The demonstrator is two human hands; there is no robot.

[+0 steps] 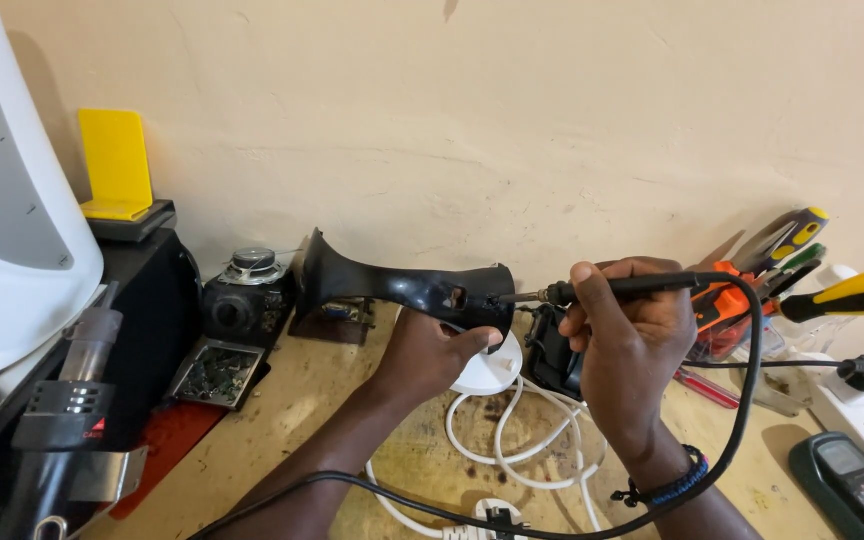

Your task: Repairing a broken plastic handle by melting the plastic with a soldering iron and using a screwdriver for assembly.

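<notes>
Worktop (282,420), wooden, runs along a cream wall. White plastic housing (12,200) fills the far left, a black box (157,300) beside it with a yellow stand (115,165) on top. Black flared plastic part (392,285) is held above the worktop, lying sideways, wide end to the left. Left hand (427,355) supports it from below, grip closed around its narrow end. Right hand (627,330) has its grip closed on a soldering iron (612,288), tip touching the part's right end. Iron's black cable (742,400) loops down past the right wrist. White cord (512,440) lies coiled under the hands. Screwdrivers (802,265) stand at right, green multimeter (852,485) at the lower right corner.
</notes>
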